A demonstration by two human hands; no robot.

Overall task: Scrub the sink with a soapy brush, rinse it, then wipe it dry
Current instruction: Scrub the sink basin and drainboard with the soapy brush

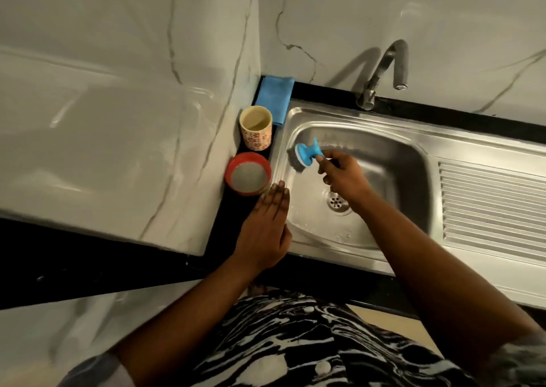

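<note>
In the sink [390, 162] | right hand [344, 173] grips brush [304, 156] | left hand [263, 233] flat, released

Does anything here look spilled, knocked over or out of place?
Nothing stands out. The right hand holds the blue brush inside the sink; beside it the red bowl and floral cup stand upright, and the blue cloth lies folded in the corner. Only a few water drops sit near the drain.
</note>
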